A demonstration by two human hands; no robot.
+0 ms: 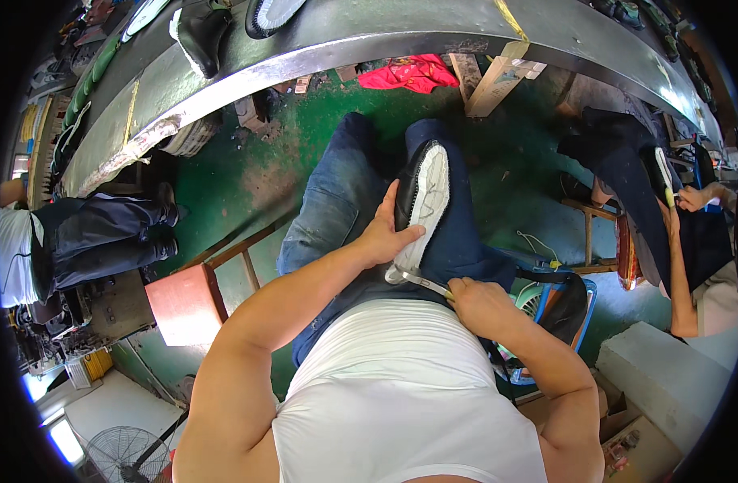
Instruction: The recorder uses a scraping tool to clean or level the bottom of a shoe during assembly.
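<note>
Across my lap lies a black shoe (pixel 404 197) with its pale, stitched underside (pixel 430 208) turned up, toe pointing away from me and heel near my waist. My left hand (pixel 383 234) grips it from the left side, thumb pressed on the pale underside and fingers along the black upper. In my right hand (pixel 483 306), closed round its yellowish handle, is a slim metal hand tool (pixel 421 282). The tool's far end lies at the heel, apparently touching it; its exact kind is not clear.
A long metal-topped bench (pixel 321 44) curves ahead, carrying shoes (pixel 202 36). Beneath it are red cloth (pixel 409 74) and wood pieces (pixel 498 84). A red-topped stool (pixel 188 304) stands left. Another person (pixel 691 241) works on a shoe at right; someone (pixel 87 241) stands at left.
</note>
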